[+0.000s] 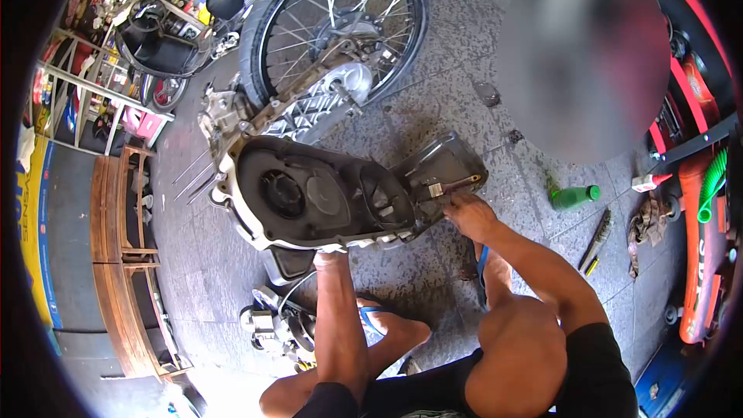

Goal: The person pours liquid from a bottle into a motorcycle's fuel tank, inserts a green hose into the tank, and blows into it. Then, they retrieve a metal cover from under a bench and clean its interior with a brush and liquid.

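- Right hand (468, 213) pinched on a small brass-and-black fitting (449, 186) at the right end of the black, ribbed plastic engine cover (325, 193); fingers together around it.
- Left hand (329, 257) pressed against the cover's lower edge, mostly hidden behind the casing; open or closed, cannot tell.
- Cover resting on the grey tiled floor (433, 116), just below the spoked rear wheel (340, 15) and the bare aluminium crankcase (309, 108).
- Risk: only a fingertip pinch on the fitting, so likely to slip free if pulled at an angle, then roll across the tiles right of the cover.
- Risk: cover propped on its edge, apt to tip toward the knees if the bracing pressure eases.
- Risk: loose grey metal carburettor parts (271, 325) lying below the cover near a bare foot in a blue sandal (395, 329); easily kicked or stepped on.
- Risk: green plastic bottle (574, 197) right of the cover, close enough for an elbow to knock.
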Action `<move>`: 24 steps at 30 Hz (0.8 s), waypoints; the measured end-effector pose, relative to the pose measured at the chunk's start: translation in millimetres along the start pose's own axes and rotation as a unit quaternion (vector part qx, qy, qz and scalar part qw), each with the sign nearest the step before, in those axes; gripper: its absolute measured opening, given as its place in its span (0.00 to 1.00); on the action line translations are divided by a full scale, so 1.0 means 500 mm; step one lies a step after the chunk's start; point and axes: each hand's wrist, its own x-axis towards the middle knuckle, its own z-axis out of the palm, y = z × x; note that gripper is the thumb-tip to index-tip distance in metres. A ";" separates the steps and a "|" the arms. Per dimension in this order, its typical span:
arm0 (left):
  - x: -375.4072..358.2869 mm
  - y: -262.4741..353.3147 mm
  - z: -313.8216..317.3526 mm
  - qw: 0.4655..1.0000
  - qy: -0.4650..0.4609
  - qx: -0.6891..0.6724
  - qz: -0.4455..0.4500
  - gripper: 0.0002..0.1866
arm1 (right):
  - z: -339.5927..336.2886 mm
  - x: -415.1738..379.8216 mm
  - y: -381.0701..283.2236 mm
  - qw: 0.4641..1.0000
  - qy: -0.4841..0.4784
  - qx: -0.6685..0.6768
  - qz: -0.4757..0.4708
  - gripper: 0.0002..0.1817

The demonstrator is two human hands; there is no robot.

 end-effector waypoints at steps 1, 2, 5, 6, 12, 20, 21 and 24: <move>0.007 -0.015 0.020 0.999 -0.022 -0.011 -0.022 0.35 | -0.011 -0.007 -0.001 0.999 -0.001 0.030 0.020 0.07; 0.012 -0.031 0.038 0.998 -0.040 -0.015 -0.046 0.35 | -0.021 -0.010 0.000 0.996 0.029 0.080 0.040 0.08; -0.021 -0.054 0.038 0.990 -0.068 -0.034 -0.121 0.34 | -0.047 0.021 0.014 0.984 0.072 0.098 0.130 0.08; -0.039 -0.054 0.031 0.987 -0.071 -0.040 -0.138 0.34 | -0.050 0.040 0.027 0.984 0.069 0.105 0.129 0.08; -0.113 -0.074 0.014 0.974 -0.072 -0.050 -0.207 0.34 | -0.052 0.161 0.080 0.955 -0.223 -0.021 0.193 0.10; -0.096 -0.092 0.055 0.971 -0.086 -0.065 -0.212 0.34 | -0.036 0.172 0.088 0.950 -0.265 -0.103 0.132 0.13; -0.096 -0.097 0.063 0.971 -0.089 -0.068 -0.211 0.33 | -0.036 0.169 0.089 0.949 -0.263 -0.104 0.138 0.13; -0.092 -0.107 0.081 0.970 -0.097 -0.077 -0.210 0.33 | -0.022 0.159 0.087 0.951 -0.225 -0.169 0.131 0.13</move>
